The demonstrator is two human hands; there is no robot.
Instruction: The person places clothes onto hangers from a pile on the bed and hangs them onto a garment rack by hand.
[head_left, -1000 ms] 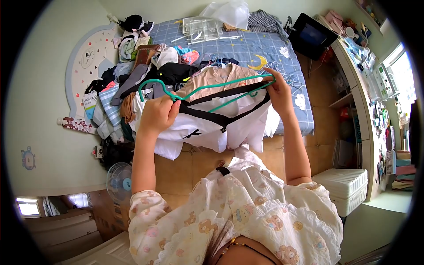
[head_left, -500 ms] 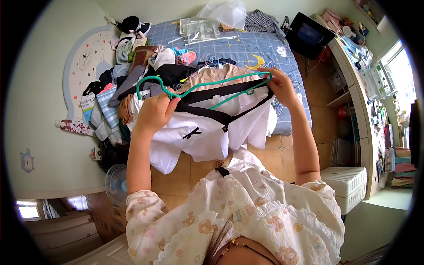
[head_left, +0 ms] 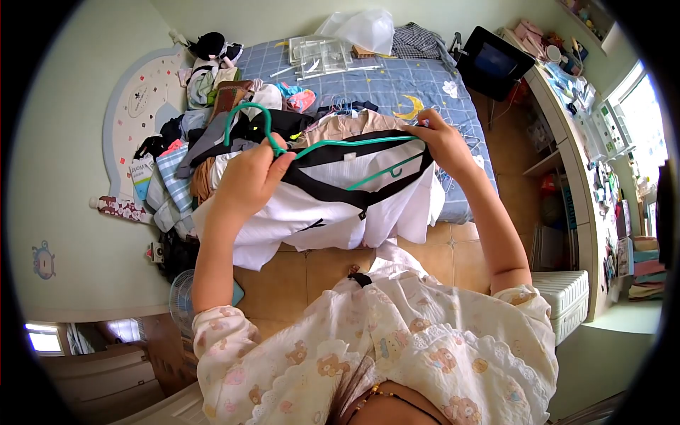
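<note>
A white shirt with a black collar band (head_left: 319, 223) hangs between my two hands in front of the bed. Inside its neck opening runs a green clothes hanger (head_left: 326, 144), its hook pointing up at the left. My left hand (head_left: 248, 177) is closed around the hanger's neck, just under the hook, and beside the black trim. With thumb and fingers my right hand (head_left: 440, 144) pinches the black collar at the hanger's right end. The lower hanger bar with a small hook shows through the neckline. A black bow on the shirt front is partly folded out of sight.
Behind the shirt lies a bed (head_left: 418, 71) with a heap of clothes (head_left: 205, 142) on its left and a beige garment (head_left: 347, 126) close by. Clear plastic racks (head_left: 319, 57) rest farther back. A fan (head_left: 182, 297) stands at left, a white suitcase (head_left: 563, 301) at right.
My left hand has shifted slightly and the hanger's hook has turned more upright. The neckline now gapes wider, and the shirt front has tipped so the bow shows less. Both hands keep their grip.
</note>
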